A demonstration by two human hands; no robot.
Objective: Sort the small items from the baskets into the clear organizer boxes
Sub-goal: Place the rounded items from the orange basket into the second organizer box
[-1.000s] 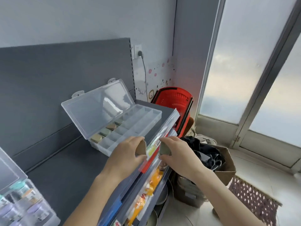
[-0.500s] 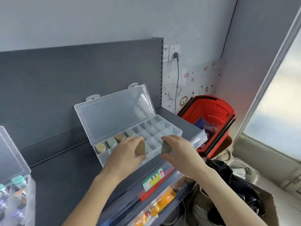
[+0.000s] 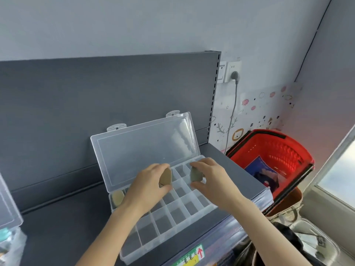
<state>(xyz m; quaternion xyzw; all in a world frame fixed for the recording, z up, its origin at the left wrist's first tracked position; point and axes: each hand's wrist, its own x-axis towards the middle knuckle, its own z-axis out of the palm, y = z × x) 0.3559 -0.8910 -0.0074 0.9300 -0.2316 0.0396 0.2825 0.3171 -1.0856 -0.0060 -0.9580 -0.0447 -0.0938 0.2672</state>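
A clear organizer box (image 3: 173, 225) lies open on the dark grey shelf (image 3: 63, 229), its lid (image 3: 142, 148) leaning back against the panel. My left hand (image 3: 148, 187) grips a tan egg-shaped sponge (image 3: 166, 177) over the box's back row. My right hand (image 3: 209, 179) grips a grey-green sponge (image 3: 195, 175) over the compartments just to the right. One beige sponge (image 3: 117, 197) sits in the back left compartment; others there are hidden by my left hand. The red basket (image 3: 276, 150) stands off the shelf's right end.
Another clear organizer (image 3: 9, 223) with items sits at the left edge. A plug and cable (image 3: 234, 79) hang on the wall behind the basket. Bags (image 3: 299, 240) lie on the floor at lower right. A price-tag strip (image 3: 192, 256) runs along the shelf's front edge.
Both hands, each with its sponge, have moved from the shelf's front edge forward over the organizer's compartments. The view has swung left and closer to the box.
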